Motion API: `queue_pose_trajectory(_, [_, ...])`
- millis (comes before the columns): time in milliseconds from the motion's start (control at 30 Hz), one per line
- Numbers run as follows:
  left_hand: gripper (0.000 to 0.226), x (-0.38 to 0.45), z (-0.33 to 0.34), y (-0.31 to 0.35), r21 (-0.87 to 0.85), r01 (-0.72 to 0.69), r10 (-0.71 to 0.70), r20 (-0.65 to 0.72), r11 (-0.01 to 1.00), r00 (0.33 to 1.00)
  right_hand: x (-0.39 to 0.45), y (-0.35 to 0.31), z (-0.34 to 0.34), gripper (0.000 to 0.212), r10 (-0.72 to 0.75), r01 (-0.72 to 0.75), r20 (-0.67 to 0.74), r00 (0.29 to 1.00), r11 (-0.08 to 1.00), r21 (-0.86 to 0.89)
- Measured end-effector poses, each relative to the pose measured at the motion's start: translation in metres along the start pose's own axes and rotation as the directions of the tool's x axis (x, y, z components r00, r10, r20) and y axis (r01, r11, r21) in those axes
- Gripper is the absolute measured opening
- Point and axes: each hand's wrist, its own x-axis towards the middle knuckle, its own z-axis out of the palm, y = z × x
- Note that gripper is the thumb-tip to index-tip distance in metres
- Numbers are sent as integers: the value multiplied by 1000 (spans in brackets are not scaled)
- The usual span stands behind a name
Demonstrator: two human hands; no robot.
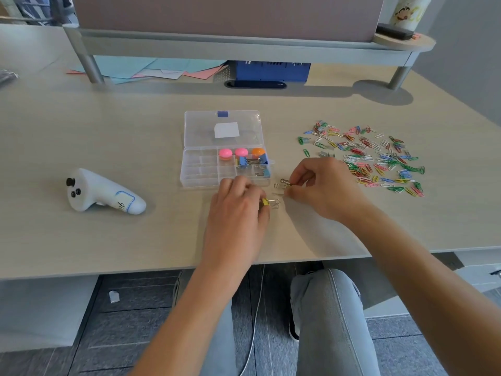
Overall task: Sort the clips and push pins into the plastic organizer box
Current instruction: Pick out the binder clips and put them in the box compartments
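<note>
A pale wood-grain desk [81,131] under a grey shelf; the clear organizer box [199,169] lies open mid-desk, holding pink and orange push pins [225,153] and blue binder clips [253,160]; left hand [238,210] pinches a yellow binder clip [267,202], right hand [322,189] grasps a small silver-handled clip [284,182], both just in front of the box; coloured paper clips [371,158] are scattered to the right; a white handheld controller [103,192] lies to the left.

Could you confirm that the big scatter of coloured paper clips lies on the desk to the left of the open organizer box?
Not quite: in the head view the coloured paper clips lie on the desk to the right of the open organizer box, beyond the right hand. The rest holds.
</note>
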Motion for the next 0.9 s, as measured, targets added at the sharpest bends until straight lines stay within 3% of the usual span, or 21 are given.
queue_pose_trajectory(133, [12, 4, 6, -4, 46, -54, 52, 54, 997, 997, 15, -5, -4, 13, 69, -55, -56, 996, 975, 215])
queue_pose_trajectory(233, [15, 6, 9, -4, 42, -44, 39, 117, 998, 992, 28, -13, -2, 12, 106, -83, -82, 991, 965, 249])
queue_pose_trajectory(533, [21, 2, 8, -5, 8, -31, 30, 119, 999, 992, 56, -36, 15, 3, 110, -110, 10, 994, 992, 68])
queue_pose_trajectory(900, [19, 2, 8, -6, -13, -31, 32, 115, 999, 993, 46, -32, 33, 5, 88, -90, -107, 990, 996, -21])
